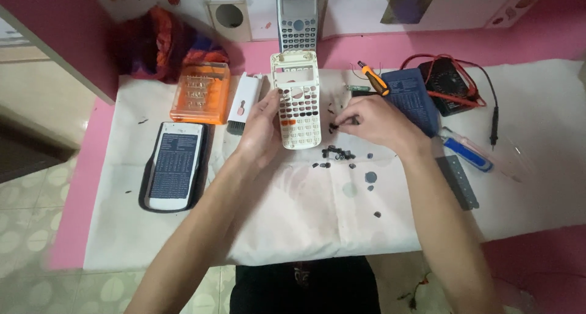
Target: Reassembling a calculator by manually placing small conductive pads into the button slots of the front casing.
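A cream calculator front shell lies face down on the white cloth, its key holes partly filled. My left hand holds the shell's left edge. My right hand pinches a small dark key just right of the shell. A heap of loose dark keys lies below the shell's lower right corner, with a few more scattered toward me.
A whole calculator leans at the back. An orange bit case, a white brush and a calculator back in a black cover lie left. An orange screwdriver, blue cover, multimeter, blue pen tool and metal ruler lie right.
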